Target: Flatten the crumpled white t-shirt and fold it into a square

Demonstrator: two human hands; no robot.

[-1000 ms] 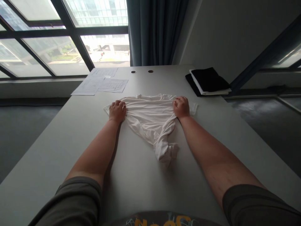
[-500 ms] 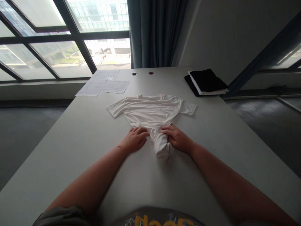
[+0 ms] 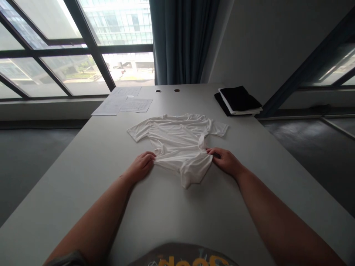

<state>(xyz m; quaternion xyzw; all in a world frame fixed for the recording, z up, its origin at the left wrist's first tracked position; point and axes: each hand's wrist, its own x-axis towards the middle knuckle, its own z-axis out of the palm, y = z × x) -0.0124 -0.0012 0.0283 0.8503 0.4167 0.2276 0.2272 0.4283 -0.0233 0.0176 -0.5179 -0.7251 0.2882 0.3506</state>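
Note:
A white T-shirt [image 3: 177, 135] lies wrinkled on the table, its collar toward the window side and both short sleeves spread outward. My left hand [image 3: 142, 164] pinches the left edge of its lower part. On the opposite edge, my right hand [image 3: 224, 159] is closed on the fabric with thumb and fingers. Between the hands the lower cloth is stretched sideways, and a bunched part of the hem hangs toward me in a loose fold. The fingertips of both hands are partly hidden by cloth.
The shirt rests on a large white table [image 3: 166, 214]. Several printed paper sheets [image 3: 135, 105] lie at the far left. At the far right sits a stack of folded black and white cloth [image 3: 240, 99]. Two round holes pierce the far end, before a blue curtain [image 3: 183, 44].
My hands have moved apart, left hand to the left and right hand to the right. The gathered lower part of the T-shirt has widened between them.

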